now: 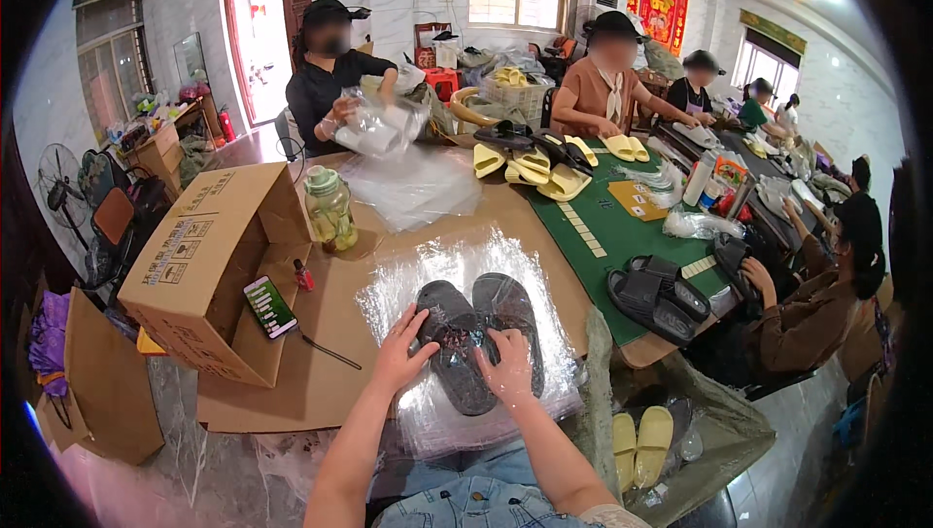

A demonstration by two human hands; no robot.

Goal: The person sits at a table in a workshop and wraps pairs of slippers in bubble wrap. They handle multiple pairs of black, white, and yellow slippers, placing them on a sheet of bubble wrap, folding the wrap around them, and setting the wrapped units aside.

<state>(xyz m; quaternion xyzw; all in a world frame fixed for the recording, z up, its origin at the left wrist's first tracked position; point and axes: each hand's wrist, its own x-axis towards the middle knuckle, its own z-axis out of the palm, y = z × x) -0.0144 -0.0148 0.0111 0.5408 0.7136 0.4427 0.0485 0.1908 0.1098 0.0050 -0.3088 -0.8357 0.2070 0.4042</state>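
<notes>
A pair of black slide sandals [457,372] lies in front of me, soles down and side by side, under what looks like clear shiny film. Beneath them spreads a stack of clear plastic bags [389,275]. My left hand [398,351] rests on the outer edge of the left slide, thumb apart from the fingers. On the right slide's strap lies my right hand [507,368], fingers spread and its thumb toward the gap between the slides. Neither hand appears closed around anything.
At left stand an open cardboard box [209,265], a phone [270,306] and a glass jar [330,212]. Yellow slides [554,178] and black slides [661,295] lie on the green tabletop [593,222]. Across from me a co-worker handles a clear bag [384,129]; others sit at right.
</notes>
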